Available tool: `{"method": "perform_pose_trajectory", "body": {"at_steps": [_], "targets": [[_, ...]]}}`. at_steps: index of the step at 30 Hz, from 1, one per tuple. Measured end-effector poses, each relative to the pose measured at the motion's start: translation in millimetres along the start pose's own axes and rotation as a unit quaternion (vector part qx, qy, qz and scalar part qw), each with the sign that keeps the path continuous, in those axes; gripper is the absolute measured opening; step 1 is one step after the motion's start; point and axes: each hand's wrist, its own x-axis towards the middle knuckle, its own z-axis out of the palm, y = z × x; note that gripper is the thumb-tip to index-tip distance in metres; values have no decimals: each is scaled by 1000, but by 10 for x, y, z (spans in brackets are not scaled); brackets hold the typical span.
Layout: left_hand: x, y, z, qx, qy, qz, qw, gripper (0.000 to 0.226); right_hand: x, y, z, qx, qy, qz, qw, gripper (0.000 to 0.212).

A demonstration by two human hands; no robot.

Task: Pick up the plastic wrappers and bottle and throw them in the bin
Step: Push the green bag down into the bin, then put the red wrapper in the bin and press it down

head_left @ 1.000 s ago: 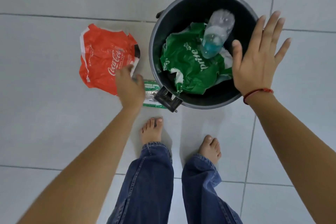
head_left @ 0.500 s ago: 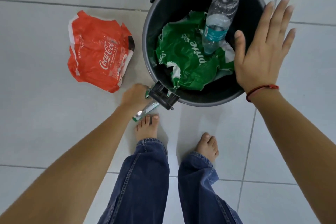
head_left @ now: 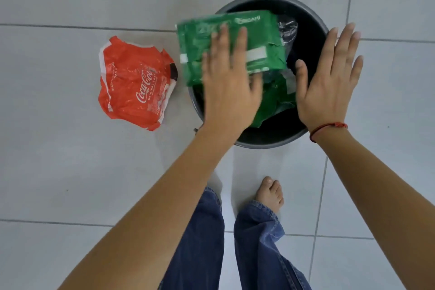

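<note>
green wrapper (head_left: 235, 40) now over bin (head_left: 313, 21)

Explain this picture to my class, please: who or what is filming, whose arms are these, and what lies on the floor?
The camera sits on a person's head and looks down, so the arms, jeans and bare foot are the wearer's own. There is no machine. The left hand carries a flat green wrapper over a dark round bin, with fingers spread on top of it. The right hand is open and empty beside the bin. A crumpled green wrapper and clear bottle lie inside. A red Coca-Cola wrapper lies on the tiled floor.
</note>
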Motion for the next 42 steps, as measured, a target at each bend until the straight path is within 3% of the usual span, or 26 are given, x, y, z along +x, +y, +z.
{"method": "perform_pose_trajectory", "body": {"at_steps": [1,3,5,6,9,12,14,15,17,20,22,23,26,27,29,31,34,35,36,37,38,39,40,42], "targets": [[66,85,-36,-26,-11,6,1000,85,11,-12,-8,3,4,2,1000,63],[174,257,-73,-97,-129,-41,986,81,17,-13,-9,5,7,1,1000,63],[184,279,-37,-89,-214,-79,970,79,23,-11,-9,7,12,-1,1000,63],[173,262,-47,-82,-219,-68,970,78,15,-8,-5,9,13,-2,1000,63],[-85,140,-271,-143,-109,14,984,65,2,4,0,20,17,-2,1000,63],[-359,-210,-555,-218,144,86,961,41,8,-4,19,20,23,-2,1000,63],[-386,-604,-573,-193,239,42,951,38,7,3,25,21,27,-2,999,63],[-361,-827,-522,-165,241,-5,956,43,7,10,27,21,28,-3,999,63],[-264,-1301,-306,-89,175,-122,973,65,12,18,31,23,30,-4,999,63],[-244,-1853,61,60,-54,-255,963,111,2,21,43,29,33,-6,999,63],[-313,-2050,267,154,-152,-252,943,118,-1,33,60,28,37,-6,999,63],[-370,-2106,340,190,-165,-230,940,107,0,35,62,28,37,-7,999,63],[-402,-2247,316,202,-71,-173,961,38,10,33,55,30,36,-5,999,63],[-412,-2244,246,184,-50,-166,967,25,13,29,48,28,36,-5,999,63],[-490,-2106,147,132,-15,-161,978,21,8,20,39,24,33,-7,999,64],[-434,-2001,-88,33,85,-154,984,21,9,12,32,23,28,-6,999,64],[-309,-1793,-534,-115,298,-43,947,8,10,-1,16,22,24,-2,999,63],[-297,-1756,-518,-151,315,-4,937,3,9,-13,21,21,22,-1,1000,63],[-379,-1638,-341,-123,260,18,957,14,9,-17,13,18,20,-1,1000,62],[-586,-1429,-73,-71,103,5,992,29,10,-24,6,16,16,-1,1000,62],[-904,-1185,330,10,-110,-51,993,41,10,-27,-1,13,10,0,1000,62],[-1199,-1039,691,86,-270,-102,954,47,11,-27,-18,10,5,1,1000,62],[-1373,-936,904,115,-341,-125,925,50,13,-30,-27,9,-1,1,1000,62],[-1305,-795,914,96,-329,-119,932,49,16,-34,-40,11,-6,3,1000,62]]}}
